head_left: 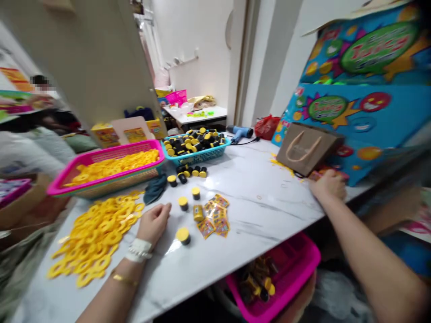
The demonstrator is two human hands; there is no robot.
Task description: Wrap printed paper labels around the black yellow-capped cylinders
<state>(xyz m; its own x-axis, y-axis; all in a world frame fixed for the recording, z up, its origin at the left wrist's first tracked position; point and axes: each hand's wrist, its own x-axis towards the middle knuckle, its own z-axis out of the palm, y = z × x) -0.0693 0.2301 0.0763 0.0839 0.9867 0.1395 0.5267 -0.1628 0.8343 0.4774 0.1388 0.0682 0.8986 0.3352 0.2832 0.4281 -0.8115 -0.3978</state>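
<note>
Rings of yellow plastic (96, 237) lie heaped just left of the left hand (153, 223), which rests half-curled and empty on the marble desk (256, 179). Yellow-capped black pots (183, 235) and foil sachets (213, 220) sit just right of it. The right hand (328, 186) lies farther along the desk, beside a brown paper bag (306, 148) (whether it grips anything, I cannot tell from here).
</note>
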